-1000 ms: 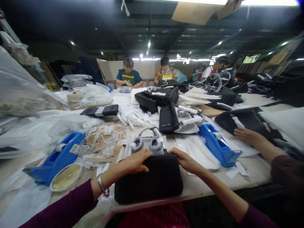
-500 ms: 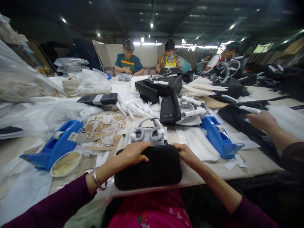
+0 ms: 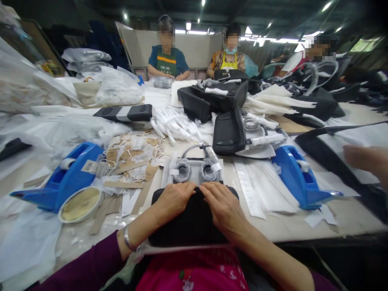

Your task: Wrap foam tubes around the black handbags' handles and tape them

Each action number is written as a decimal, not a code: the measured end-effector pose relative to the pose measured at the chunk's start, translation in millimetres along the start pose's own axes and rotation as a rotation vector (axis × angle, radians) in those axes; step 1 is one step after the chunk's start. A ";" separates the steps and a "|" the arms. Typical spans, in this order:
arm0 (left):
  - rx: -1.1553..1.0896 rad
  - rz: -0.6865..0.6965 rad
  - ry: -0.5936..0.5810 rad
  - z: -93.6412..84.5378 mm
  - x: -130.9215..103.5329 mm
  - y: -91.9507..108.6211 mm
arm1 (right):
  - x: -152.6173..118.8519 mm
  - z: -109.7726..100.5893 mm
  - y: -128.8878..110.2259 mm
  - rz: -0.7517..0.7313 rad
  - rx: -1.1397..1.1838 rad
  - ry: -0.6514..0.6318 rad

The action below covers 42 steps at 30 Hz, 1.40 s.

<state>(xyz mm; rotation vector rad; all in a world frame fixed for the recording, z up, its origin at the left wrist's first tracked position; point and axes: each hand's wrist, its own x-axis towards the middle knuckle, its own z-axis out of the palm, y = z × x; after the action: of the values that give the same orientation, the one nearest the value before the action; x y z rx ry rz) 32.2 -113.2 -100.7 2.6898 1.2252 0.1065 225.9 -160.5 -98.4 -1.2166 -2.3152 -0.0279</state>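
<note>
Gripping black bag [image 3: 194, 226] (wrists cross it), fingertips partly hidden.

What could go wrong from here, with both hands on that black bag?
The black bag lies right at the front edge of the table, so it could slide off if both the left hand and the right hand let go.
The metal bangle on the left wrist sits near the bag and might scuff it.
The open tub stands close to the left forearm; a wide elbow swing might knock it.
</note>
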 end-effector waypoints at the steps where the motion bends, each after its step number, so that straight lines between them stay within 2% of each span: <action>1: 0.013 -0.008 -0.003 1.2 0.7 -0.1 | 3.1 9.8 -4.1 -0.008 -0.055 -0.032; 4: 0.031 -0.033 -0.029 3.6 3.2 -0.4 | 7.8 32.4 -6.0 0.036 -0.187 -0.097; 6: 0.033 -0.052 -0.046 3.7 4.8 -0.3 | 9.0 39.0 -3.7 0.042 -0.220 -0.127; 14: 0.040 -0.071 -0.088 -0.6 5.5 -0.6 | 10.9 36.8 -16.0 0.082 -0.264 -0.086; 18: 0.057 -0.080 -0.105 -1.0 -3.0 4.4 | 7.8 33.8 -22.0 0.095 -0.242 -0.059; 21: 0.114 -0.100 -0.062 -12.1 -14.9 19.0 | 6.1 34.9 -20.6 0.085 -0.209 -0.016; 24: 0.145 -0.152 -0.004 -35.8 -15.0 35.4 | 5.9 37.3 -18.1 0.071 -0.181 0.023; 27: 0.142 -0.162 0.074 -55.7 16.3 38.2 | 5.8 36.7 -17.6 0.069 -0.169 0.031; 29: 0.166 -0.182 0.070 -55.9 50.7 29.0 | 4.7 35.7 -17.8 0.076 -0.161 0.019; 30: 0.171 -0.232 0.031 -51.8 68.1 22.0 | 4.0 35.9 -17.7 0.083 -0.153 0.012; 32: 0.160 -0.244 -0.008 -38.5 96.9 6.9 | 2.5 38.2 -16.7 0.094 -0.129 0.008; 35: 0.147 -0.235 -0.012 -18.6 116.5 -10.4 | 3.8 40.2 -14.5 0.078 -0.058 0.068; 37: 0.140 -0.224 -0.003 -11.7 116.9 -16.1 | 7.6 30.3 -15.6 0.068 0.075 0.134; 39: 0.132 -0.216 0.007 -10.0 113.7 -18.3 | 9.8 5.6 -21.1 0.105 0.337 0.183; 41: 0.124 -0.214 0.013 -10.8 111.2 -18.9 | 4.4 -30.9 -31.5 0.164 0.680 0.146; 42: 0.121 -0.214 0.014 -11.4 110.8 -19.1 | -2.6 -50.3 -38.0 0.181 0.835 0.054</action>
<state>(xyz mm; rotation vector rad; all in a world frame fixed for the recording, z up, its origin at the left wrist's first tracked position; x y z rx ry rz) 89.3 -15.9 -94.4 2.6390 1.5622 0.0217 219.6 -197.8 -47.8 -0.9388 -1.8254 0.8639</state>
